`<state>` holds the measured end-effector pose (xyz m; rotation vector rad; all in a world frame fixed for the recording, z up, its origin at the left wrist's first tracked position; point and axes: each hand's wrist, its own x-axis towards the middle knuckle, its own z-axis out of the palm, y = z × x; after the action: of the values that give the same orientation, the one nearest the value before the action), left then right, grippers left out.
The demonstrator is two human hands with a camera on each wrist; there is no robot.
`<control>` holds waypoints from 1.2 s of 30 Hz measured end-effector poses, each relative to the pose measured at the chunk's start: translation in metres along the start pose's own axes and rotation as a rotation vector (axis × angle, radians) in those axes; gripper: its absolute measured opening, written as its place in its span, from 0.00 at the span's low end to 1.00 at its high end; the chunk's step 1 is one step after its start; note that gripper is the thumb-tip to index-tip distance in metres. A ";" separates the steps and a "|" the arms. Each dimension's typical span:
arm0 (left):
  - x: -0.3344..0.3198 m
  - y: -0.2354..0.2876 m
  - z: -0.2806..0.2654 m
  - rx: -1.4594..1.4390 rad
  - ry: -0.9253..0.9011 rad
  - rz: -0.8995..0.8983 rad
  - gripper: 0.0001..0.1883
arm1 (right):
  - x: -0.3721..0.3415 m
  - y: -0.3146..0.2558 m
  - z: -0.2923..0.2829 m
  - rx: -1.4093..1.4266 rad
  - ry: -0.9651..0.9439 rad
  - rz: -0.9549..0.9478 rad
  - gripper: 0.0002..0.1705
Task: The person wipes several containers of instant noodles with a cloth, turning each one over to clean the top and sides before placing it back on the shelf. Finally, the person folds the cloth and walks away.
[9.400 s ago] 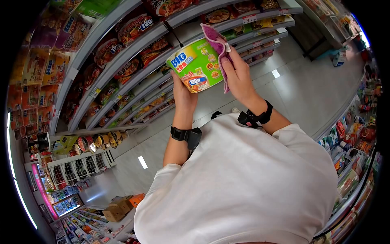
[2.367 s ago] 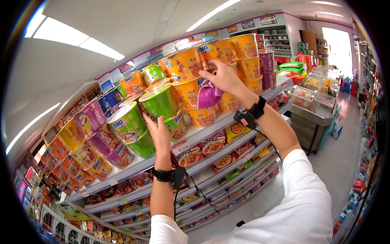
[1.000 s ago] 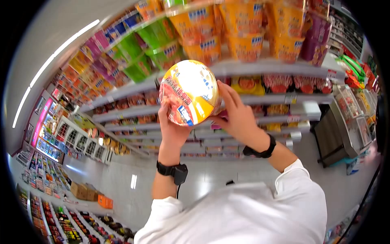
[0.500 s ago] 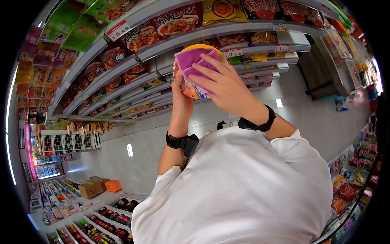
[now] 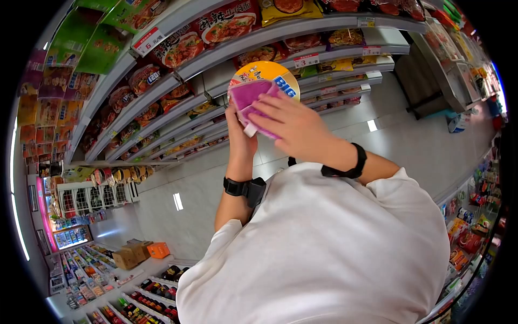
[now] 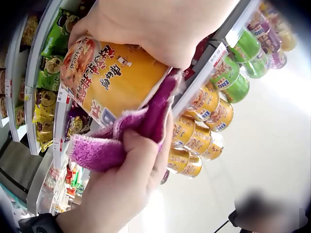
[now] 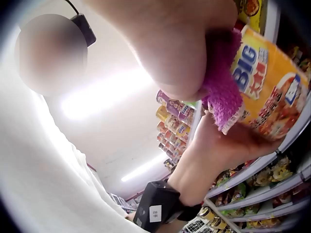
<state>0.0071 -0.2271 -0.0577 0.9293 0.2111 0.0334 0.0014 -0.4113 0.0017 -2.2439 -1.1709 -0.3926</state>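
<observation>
My left hand (image 5: 241,132) holds an orange instant noodle tub (image 5: 286,81) from the side and below, tilted in front of the shelves. In the left wrist view, the tub's orange side (image 6: 126,73) with its printed noodle picture shows under that hand. My right hand (image 5: 297,124) has a folded purple cloth (image 5: 253,94) against the tub's lid, fingers laid over it. From the left wrist view, the right thumb (image 6: 138,150) presses the cloth, which bunches along the tub's rim. In the right wrist view, the left palm (image 7: 228,145) supports the tub from beneath.
Shelves of bagged noodles (image 5: 226,24) with price tags stand just beyond the tub. Green tubs (image 5: 100,46) are stacked on the upper left. To the right is a dark counter (image 5: 426,81); tiled floor (image 5: 162,216) lies below, with cardboard boxes (image 5: 129,255) at lower left.
A green tub was held earlier; then the hands were among the shelf's tubs, and an orange tub came down. The cloth has since moved over its lid, now uncovering the BIG lettering.
</observation>
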 end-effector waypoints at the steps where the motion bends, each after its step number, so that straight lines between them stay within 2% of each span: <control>1: -0.001 0.003 0.005 -0.001 0.000 -0.001 0.28 | 0.000 0.007 -0.004 0.000 -0.001 0.000 0.34; 3: -0.007 0.003 0.007 0.059 0.040 -0.005 0.28 | 0.002 0.020 -0.006 -0.146 0.098 0.103 0.30; 4: -0.007 0.002 0.006 0.042 0.023 0.000 0.29 | 0.007 0.027 -0.003 -0.146 0.098 0.103 0.30; 6: -0.007 -0.010 0.009 0.097 0.015 -0.001 0.29 | 0.011 0.036 0.008 -0.054 0.219 0.246 0.29; 8: -0.005 -0.018 0.006 0.160 0.071 -0.028 0.28 | 0.018 0.030 0.028 -0.104 0.218 0.207 0.29; 11: -0.010 -0.004 0.019 0.213 0.018 -0.076 0.31 | 0.017 0.021 0.029 -0.134 0.279 0.204 0.25; 13: -0.006 0.000 0.013 0.127 0.063 -0.068 0.33 | 0.011 0.006 0.032 -0.028 0.156 0.030 0.22; 15: -0.002 0.004 0.004 0.051 -0.097 -0.060 0.33 | 0.007 0.002 0.024 0.002 0.148 -0.039 0.20; 17: -0.001 0.006 0.005 0.083 -0.084 -0.048 0.35 | -0.009 0.008 0.014 0.084 0.092 -0.027 0.20; 18: -0.007 0.014 0.012 0.036 -0.022 -0.116 0.36 | -0.011 0.020 -0.005 0.061 0.182 -0.012 0.21; 19: -0.009 0.017 0.016 -0.003 0.024 -0.193 0.37 | -0.011 0.023 -0.012 0.062 0.182 -0.011 0.21; 21: -0.009 0.020 0.011 -0.016 0.035 -0.219 0.41 | -0.013 0.027 -0.018 0.153 0.328 0.170 0.23; 22: -0.009 0.024 0.012 -0.100 -0.094 -0.342 0.41 | -0.018 0.032 -0.017 0.501 0.284 0.350 0.24; 23: -0.009 0.025 0.013 -0.183 -0.227 -0.467 0.42 | -0.018 0.035 -0.009 0.503 0.281 0.353 0.24; 24: -0.008 0.025 0.014 -0.169 -0.336 -0.513 0.43 | -0.014 0.039 0.001 0.534 0.345 0.318 0.25; 25: -0.008 0.023 0.016 -0.166 -0.340 -0.522 0.43 | -0.010 0.044 0.007 0.559 0.414 0.282 0.26; 27: -0.007 0.018 0.024 0.076 -0.196 -0.409 0.48 | -0.005 0.050 0.015 0.546 0.408 0.277 0.29; 28: 0.000 0.008 0.015 0.212 -0.252 -0.234 0.49 | -0.003 0.051 0.022 0.800 0.449 0.439 0.31; 29: 0.004 0.002 0.012 0.216 -0.256 -0.235 0.49 | 0.000 0.050 0.027 1.059 0.482 0.601 0.33; 31: 0.013 -0.006 0.009 0.333 -0.230 0.208 0.47 | 0.004 0.040 0.022 1.067 0.484 0.642 0.35; 32: 0.019 -0.002 -0.003 0.424 -0.317 0.235 0.44 | 0.004 0.039 0.025 1.094 0.502 0.652 0.35; 34: 0.023 0.001 -0.004 0.331 -0.313 0.232 0.41 | 0.005 0.039 0.027 1.121 0.518 0.661 0.35; 35: 0.022 0.001 -0.004 0.237 -0.305 0.227 0.38 | 0.004 0.039 0.027 0.924 0.472 0.606 0.35; 36: 0.021 0.002 -0.006 0.200 -0.304 0.194 0.41 | 0.005 0.037 0.026 0.729 0.424 0.547 0.34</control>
<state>0.0262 -0.2191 -0.0629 1.1385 -0.1611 0.0501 0.0342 -0.4087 -0.0296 -1.6229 -0.3531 -0.1604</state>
